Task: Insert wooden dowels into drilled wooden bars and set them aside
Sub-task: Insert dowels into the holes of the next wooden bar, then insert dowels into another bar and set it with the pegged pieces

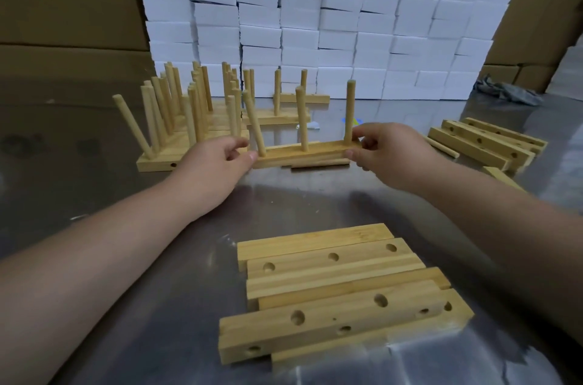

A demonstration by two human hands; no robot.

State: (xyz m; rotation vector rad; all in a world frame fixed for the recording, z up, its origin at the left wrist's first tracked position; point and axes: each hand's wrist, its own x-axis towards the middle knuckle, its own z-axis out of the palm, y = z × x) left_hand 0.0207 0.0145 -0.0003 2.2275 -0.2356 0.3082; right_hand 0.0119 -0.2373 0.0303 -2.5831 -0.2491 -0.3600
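In the middle of the frame, the person holds a drilled wooden bar (pixel 304 155) at both ends, its long side running left to right. The left hand (pixel 220 159) pinches the bar's left end, thumb in front and curled fingers behind. The right hand (pixel 389 148) grips the right end the same way, thumb on the near face and fingertips over the top edge. Three dowels stand in the bar: the left dowel (pixel 253 124) leans toward the left, the middle dowel (pixel 301 119) is close to upright, and the right dowel (pixel 349 113) stands straight just beside the right hand's fingers. Whether the bar rests on the steel table (pixel 132 214) or is raised just off it cannot be told. Left of centre and behind the left hand, a crowd of finished bars (pixel 189 115) stands with dowels pointing up. At the bottom centre lies a pile of empty drilled bars (pixel 340 287), holes facing up. A second pile of bars (pixel 487 142) sits at the right edge, with a loose dowel (pixel 441 147) beside it. White boxes (pixel 315 22) are stacked like a wall along the top, with cardboard cartons (pixel 63 6) in the upper left.
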